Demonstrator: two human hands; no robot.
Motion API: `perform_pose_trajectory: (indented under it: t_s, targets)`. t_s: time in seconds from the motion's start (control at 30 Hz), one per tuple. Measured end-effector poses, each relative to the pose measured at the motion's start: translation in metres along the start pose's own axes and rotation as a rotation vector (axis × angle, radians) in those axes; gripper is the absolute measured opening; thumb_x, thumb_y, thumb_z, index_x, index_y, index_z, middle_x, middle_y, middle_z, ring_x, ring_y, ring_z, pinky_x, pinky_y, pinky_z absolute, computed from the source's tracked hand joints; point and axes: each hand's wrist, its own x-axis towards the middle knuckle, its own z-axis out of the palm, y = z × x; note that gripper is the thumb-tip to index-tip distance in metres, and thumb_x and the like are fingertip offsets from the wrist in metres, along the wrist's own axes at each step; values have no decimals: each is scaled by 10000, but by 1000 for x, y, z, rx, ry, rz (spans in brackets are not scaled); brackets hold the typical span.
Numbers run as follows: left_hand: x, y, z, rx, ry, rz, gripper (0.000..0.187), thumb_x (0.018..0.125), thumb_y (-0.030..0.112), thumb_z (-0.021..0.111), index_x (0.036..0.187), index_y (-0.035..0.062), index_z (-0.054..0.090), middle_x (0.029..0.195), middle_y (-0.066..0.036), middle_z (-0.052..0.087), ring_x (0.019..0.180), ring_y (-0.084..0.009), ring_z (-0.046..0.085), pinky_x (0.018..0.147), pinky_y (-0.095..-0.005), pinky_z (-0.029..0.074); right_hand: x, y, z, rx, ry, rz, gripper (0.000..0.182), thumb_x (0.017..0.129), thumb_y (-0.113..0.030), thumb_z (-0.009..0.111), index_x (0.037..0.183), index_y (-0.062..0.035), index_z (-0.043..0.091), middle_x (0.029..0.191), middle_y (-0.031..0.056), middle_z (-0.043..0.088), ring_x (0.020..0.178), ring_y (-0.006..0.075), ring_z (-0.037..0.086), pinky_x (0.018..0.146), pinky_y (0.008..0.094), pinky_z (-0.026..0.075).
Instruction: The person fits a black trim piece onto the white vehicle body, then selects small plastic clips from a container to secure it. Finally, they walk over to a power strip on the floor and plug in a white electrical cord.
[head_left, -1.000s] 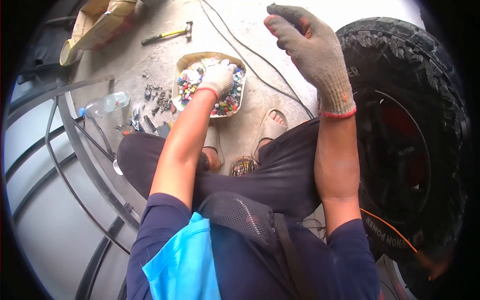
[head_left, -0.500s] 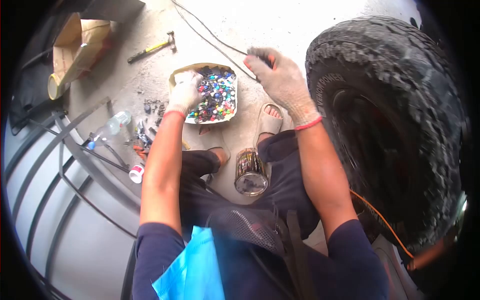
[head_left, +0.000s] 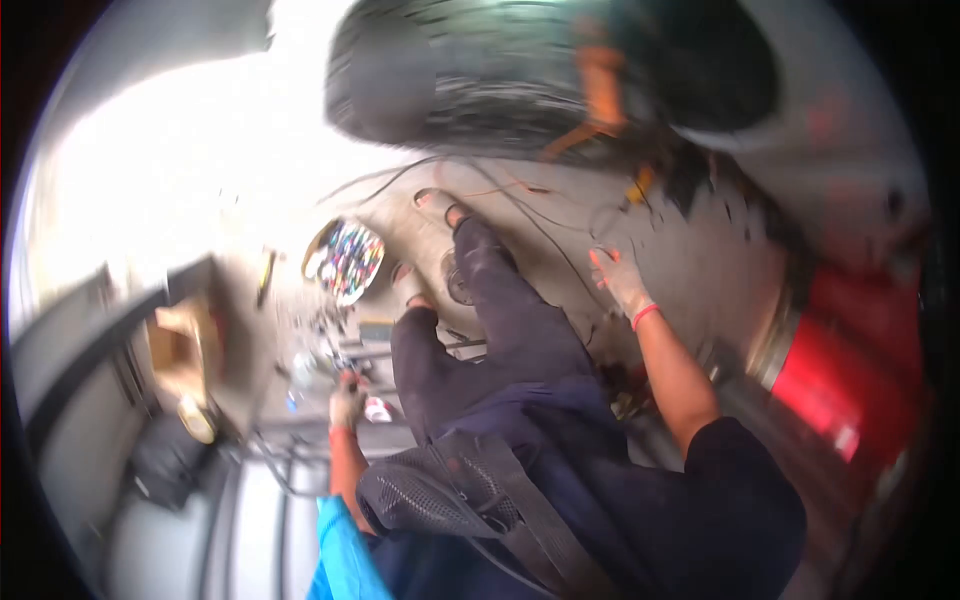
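Note:
My left hand [head_left: 347,408], in a pale work glove, is low on the left beside a small red-and-white container [head_left: 378,409] and scattered tools. Its fingers are smeared by motion, and whether they hold the reddish thing at their tips cannot be made out. Out to the right, my right hand [head_left: 624,284] hovers near dark cables with orange-tipped glove fingers apart and nothing visible in them. A shallow box [head_left: 313,250] of small multicoloured pieces [head_left: 350,262] sits on the floor, away from both hands. Beside my leg, a tin can [head_left: 458,282] is partly hidden.
A large tyre [head_left: 480,100] stands ahead. The hammer [head_left: 265,277] lies left of the box, with a brown paper bag [head_left: 180,345] beyond it. Cables [head_left: 550,235] cross the floor. Something red [head_left: 850,370] is at the right, and metal bars [head_left: 285,480] are at lower left.
The view has swung right, blurring it. My left hand has left the box of coloured pieces and moved down beside the tools; my right hand has moved right, its fingers less curled.

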Motion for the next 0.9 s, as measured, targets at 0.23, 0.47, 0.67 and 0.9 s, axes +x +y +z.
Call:
perform_pose_trajectory:
  t_s: [0.23, 0.47, 0.67, 0.9]
  targets:
    - [-34, 95, -56, -57, -164, 6, 548, 854, 83, 631, 1391, -15, 591, 941, -41, 697, 652, -108, 608, 533, -269, 484, -124, 248, -119, 516, 428, 369, 203, 967, -301, 689, 883, -124, 637, 703, -16, 560, 478, 106, 469, 449, 312, 392]
    - [-20, 254, -66, 214, -63, 188, 550, 861, 47, 596, 1403, -39, 572, 906, -46, 677, 654, -95, 583, 562, -271, 502, -207, 383, -71, 470, 340, 489, 287, 959, -344, 659, 884, -70, 696, 660, 42, 599, 549, 162, 607, 469, 340, 472]
    - [28, 392, 20, 926, -38, 510, 399, 887, 124, 625, 1257, -18, 668, 1189, -227, 706, 1130, -389, 659, 938, -455, 542, -163, 502, -80, 559, 342, 313, 199, 987, -294, 644, 933, -103, 650, 697, -11, 532, 526, 127, 534, 448, 307, 400]
    - [-88, 605, 289, 963, -361, 856, 458, 935, 155, 668, 1374, 34, 620, 1267, -170, 710, 1030, -239, 726, 863, -353, 565, -152, 469, -212, 1182, 475, 595, 256, 965, -306, 623, 867, -74, 577, 762, -9, 524, 615, 119, 546, 540, 289, 455]
